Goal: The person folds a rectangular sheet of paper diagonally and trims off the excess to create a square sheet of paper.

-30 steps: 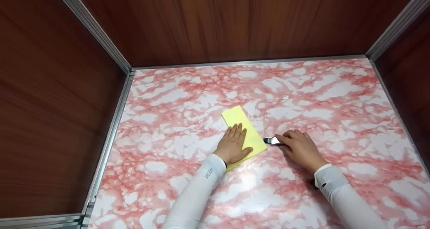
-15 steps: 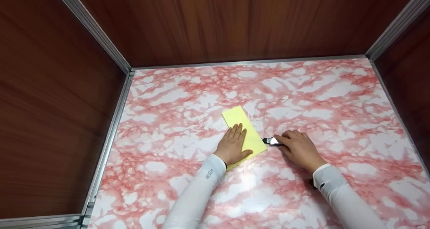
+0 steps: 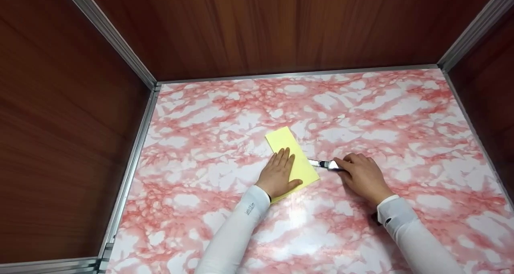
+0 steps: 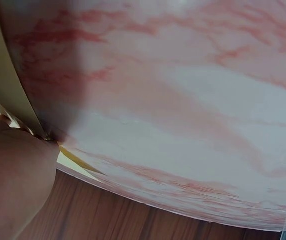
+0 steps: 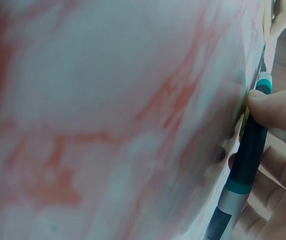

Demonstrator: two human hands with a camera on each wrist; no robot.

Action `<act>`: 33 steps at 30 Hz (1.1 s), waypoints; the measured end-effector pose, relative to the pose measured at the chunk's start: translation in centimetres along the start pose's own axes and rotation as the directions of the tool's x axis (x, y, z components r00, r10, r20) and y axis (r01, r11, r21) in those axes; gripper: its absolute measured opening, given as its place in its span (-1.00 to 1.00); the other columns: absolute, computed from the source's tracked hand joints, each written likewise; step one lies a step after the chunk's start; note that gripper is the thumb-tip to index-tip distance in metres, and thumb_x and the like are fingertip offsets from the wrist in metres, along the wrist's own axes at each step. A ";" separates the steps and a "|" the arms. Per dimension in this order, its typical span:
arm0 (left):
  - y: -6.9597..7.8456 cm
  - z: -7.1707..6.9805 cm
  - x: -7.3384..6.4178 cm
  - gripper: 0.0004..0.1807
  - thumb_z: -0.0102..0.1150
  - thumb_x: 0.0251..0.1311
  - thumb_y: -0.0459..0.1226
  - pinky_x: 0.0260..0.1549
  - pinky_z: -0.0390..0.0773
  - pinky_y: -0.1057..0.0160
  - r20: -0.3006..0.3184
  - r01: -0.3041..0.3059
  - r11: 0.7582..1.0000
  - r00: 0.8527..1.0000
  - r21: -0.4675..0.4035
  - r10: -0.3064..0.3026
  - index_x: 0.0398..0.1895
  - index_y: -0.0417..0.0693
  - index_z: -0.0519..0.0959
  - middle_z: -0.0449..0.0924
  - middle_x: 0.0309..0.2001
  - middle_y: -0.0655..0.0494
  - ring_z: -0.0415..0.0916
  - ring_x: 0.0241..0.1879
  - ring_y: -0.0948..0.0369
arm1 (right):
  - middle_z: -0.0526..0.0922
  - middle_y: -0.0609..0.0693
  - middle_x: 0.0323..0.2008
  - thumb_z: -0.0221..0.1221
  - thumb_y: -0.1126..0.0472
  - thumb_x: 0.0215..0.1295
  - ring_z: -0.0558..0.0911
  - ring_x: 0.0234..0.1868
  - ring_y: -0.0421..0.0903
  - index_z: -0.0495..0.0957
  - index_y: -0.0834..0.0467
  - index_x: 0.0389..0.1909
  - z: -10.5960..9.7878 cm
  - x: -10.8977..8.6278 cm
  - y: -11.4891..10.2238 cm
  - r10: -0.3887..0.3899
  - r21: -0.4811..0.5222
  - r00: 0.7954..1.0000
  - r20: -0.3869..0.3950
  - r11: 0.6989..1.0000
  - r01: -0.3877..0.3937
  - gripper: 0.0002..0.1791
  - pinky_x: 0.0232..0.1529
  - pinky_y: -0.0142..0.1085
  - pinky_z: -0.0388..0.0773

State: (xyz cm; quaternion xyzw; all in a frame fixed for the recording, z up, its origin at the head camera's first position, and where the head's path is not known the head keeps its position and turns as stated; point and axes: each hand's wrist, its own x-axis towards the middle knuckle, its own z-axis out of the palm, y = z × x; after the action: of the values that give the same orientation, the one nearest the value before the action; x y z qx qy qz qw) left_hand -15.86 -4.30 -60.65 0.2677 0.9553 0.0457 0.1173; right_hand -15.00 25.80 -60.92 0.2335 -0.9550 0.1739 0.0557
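A folded yellow sheet of paper [image 3: 303, 167] lies slantwise on the table. My left hand [image 3: 277, 173] rests flat on it, fingers spread and thumb out to the right. To the right of the paper, my right hand [image 3: 363, 177] grips a knife [image 3: 333, 165]. Its bright blade points left and reaches the paper's long right edge; the tip is hidden at the fold. In the right wrist view, the thumb presses on the dark knife handle [image 5: 248, 155] with teal and silver bands, the fingers beneath. The left wrist view catches the hand's edge against the yellow paper [image 4: 8, 80].
The tabletop [image 3: 381, 121] has a red and white marbled pattern. Dark wood panels [image 3: 281, 29] stand at the back, left and right, framed by metal rails [image 3: 120, 41]. Light glares off the table in front of the paper.
The right hand and knife have shifted slightly right and away from me, so more blade shows outside the paper. The left hand and paper have stayed in place.
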 end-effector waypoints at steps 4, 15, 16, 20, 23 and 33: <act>-0.1 0.1 0.0 -0.06 -0.20 0.49 0.28 0.54 -0.21 0.05 0.010 0.003 1.000 1.000 0.001 -0.003 0.66 -0.14 -0.04 -0.21 0.65 -0.15 -0.31 0.62 0.00 | 0.61 0.08 -0.12 0.38 0.20 0.29 0.55 -0.09 0.14 0.65 0.08 0.22 0.1 0.0 -0.1 0.001 0.002 1.000 0.000 1.000 -0.001 -0.54 -0.07 0.11 0.43; -0.2 0.6 0.4 -0.07 -0.29 0.50 0.30 0.54 -0.28 0.03 0.038 0.009 0.999 0.999 0.035 -0.010 0.67 -0.10 -0.11 -0.28 0.66 -0.09 -0.37 0.62 0.02 | 0.61 0.08 -0.11 0.39 0.23 0.28 0.55 -0.09 0.15 0.65 0.09 0.23 0.0 0.0 -0.2 -0.002 -0.006 1.000 0.013 1.000 0.002 -0.52 -0.09 0.12 0.44; -0.2 0.6 0.4 -0.07 -0.29 0.50 0.31 0.54 -0.28 0.02 0.038 0.016 0.999 0.999 0.040 -0.018 0.68 -0.08 -0.11 -0.27 0.66 -0.08 -0.37 0.62 0.03 | 0.61 0.08 -0.11 0.39 0.23 0.28 0.55 -0.09 0.15 0.65 0.09 0.23 0.0 -0.1 -0.2 -0.004 -0.007 1.000 0.010 1.000 0.004 -0.52 -0.09 0.12 0.44; -0.1 0.4 0.3 -0.06 -0.29 0.46 0.35 0.53 -0.34 -0.03 0.047 0.056 0.997 0.997 0.044 -0.058 0.69 0.02 -0.12 -0.30 0.66 -0.03 -0.40 0.62 0.04 | 0.61 0.07 -0.12 0.38 0.21 0.28 0.55 -0.10 0.13 0.66 0.09 0.22 0.0 -0.1 -0.2 -0.007 -0.006 1.000 0.001 1.000 0.007 -0.53 -0.09 0.10 0.44; 0.0 0.3 0.1 -0.06 -0.25 0.44 0.36 0.53 -0.33 -0.04 0.038 0.076 0.997 0.996 0.024 -0.077 0.68 0.04 -0.08 -0.28 0.66 -0.09 -0.38 0.62 0.01 | 0.60 0.05 -0.13 0.37 0.19 0.29 0.54 -0.11 0.12 0.66 0.07 0.23 0.0 -0.2 -0.2 0.004 -0.001 1.000 0.007 1.000 -0.004 -0.54 -0.11 0.08 0.43; 0.1 -0.1 -0.1 0.03 -0.19 0.43 0.35 0.54 -0.26 0.00 0.027 0.093 0.996 0.995 -0.008 -0.092 0.66 -0.17 -0.11 -0.26 0.65 -0.14 -0.34 0.62 0.01 | 0.60 0.05 -0.13 0.37 0.17 0.31 0.54 -0.11 0.11 0.65 0.06 0.24 -0.1 -0.1 -0.2 0.009 0.000 1.000 0.022 1.000 -0.009 -0.53 -0.12 0.09 0.43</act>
State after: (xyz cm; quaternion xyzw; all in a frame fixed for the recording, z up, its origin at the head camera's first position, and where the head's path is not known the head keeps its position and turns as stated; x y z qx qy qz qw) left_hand -15.77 -4.32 -60.52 0.2233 0.9648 0.0409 0.1331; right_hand -14.82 25.74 -60.76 0.2313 -0.9566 0.1714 0.0443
